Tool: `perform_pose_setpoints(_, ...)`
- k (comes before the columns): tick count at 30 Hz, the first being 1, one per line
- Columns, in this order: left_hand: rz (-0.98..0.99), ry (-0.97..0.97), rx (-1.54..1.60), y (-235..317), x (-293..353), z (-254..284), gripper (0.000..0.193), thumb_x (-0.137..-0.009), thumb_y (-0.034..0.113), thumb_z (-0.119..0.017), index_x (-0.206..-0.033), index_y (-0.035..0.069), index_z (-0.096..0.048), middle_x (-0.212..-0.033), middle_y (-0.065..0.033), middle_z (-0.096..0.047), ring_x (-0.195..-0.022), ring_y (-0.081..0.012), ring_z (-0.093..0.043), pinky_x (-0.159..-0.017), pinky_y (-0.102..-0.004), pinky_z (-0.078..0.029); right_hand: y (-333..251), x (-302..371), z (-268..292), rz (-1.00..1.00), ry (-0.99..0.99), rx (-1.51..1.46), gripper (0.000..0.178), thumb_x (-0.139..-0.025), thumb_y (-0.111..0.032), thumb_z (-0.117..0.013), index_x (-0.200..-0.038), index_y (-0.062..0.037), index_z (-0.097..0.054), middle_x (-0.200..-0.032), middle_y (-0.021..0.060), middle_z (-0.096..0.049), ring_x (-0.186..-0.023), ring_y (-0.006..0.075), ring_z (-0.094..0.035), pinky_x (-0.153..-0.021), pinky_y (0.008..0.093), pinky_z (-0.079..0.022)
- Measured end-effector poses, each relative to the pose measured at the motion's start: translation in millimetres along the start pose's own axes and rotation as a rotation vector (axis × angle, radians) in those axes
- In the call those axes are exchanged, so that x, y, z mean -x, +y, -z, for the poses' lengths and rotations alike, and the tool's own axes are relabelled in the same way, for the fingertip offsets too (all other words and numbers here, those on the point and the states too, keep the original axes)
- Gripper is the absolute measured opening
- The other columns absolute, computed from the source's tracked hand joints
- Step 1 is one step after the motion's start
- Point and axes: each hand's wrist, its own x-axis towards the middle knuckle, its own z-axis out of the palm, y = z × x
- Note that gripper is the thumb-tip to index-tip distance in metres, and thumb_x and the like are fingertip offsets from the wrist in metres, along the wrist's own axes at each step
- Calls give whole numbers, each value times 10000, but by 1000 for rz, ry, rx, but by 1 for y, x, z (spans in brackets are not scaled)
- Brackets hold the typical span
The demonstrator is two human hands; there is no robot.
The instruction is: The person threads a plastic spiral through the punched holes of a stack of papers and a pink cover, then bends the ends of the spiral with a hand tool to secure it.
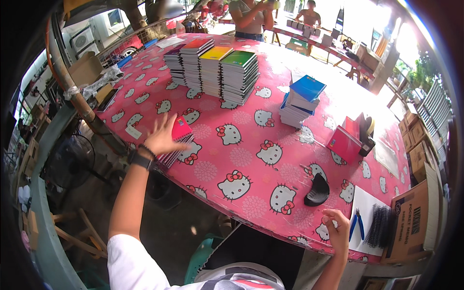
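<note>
My left hand (162, 138) is open, fingers spread, at the near left table edge. It lies over the near side of a short stack of red spiral notebooks (181, 127); whether it presses on them I cannot tell. My right hand (337, 228) is closed in a loose curl above the near right edge, with nothing seen in it. Beside it, blue-handled pliers (356, 225) and black wire spirals (378, 227) rest on a white sheet (363, 199). A black curved object (317, 190) lies just beyond that hand.
Tall notebook stacks (200, 72) stand at the back. Blue-covered books (307, 89) are piled right of centre, near red books (344, 144) and a black tape dispenser (367, 137). A cardboard box (411, 222) flanks the right edge. A person (251, 19) stands across the table.
</note>
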Motion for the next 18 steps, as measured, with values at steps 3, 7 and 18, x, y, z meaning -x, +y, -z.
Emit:
perform_pose_setpoints(3,112,-33,-131,9,9,-9,1077,-648,565,-741,-1451,102,-191,-1478,-212,-269,-1302,-429,-321,-991,-609,-322,6,-8,10,17,-4,32,174,-848,-92,-630,-986,11,-650,-876,89,-663,-778,145,-617,-687,265,-479)
perform_pose_setpoints(7,273,119,-205,3,19,-43,1030,-649,498,-762,-1440,107,-231,-1456,-209,-308,-1271,-385,-385,-951,-593,-371,8,-46,0,209,-179,14,174,-814,-11,-642,-987,-20,-657,-872,89,-658,-824,177,-640,-702,281,-496)
perform_pose_setpoints(18,243,260,-210,32,25,-41,961,-621,349,-803,-1424,145,-314,-1541,-162,-101,-1425,-368,-41,-1088,-610,-173,138,-228,51,60,352,765,312,-786,-171,-673,-1085,-101,-619,-1173,74,-587,-1119,231,-512,-937,393,-395)
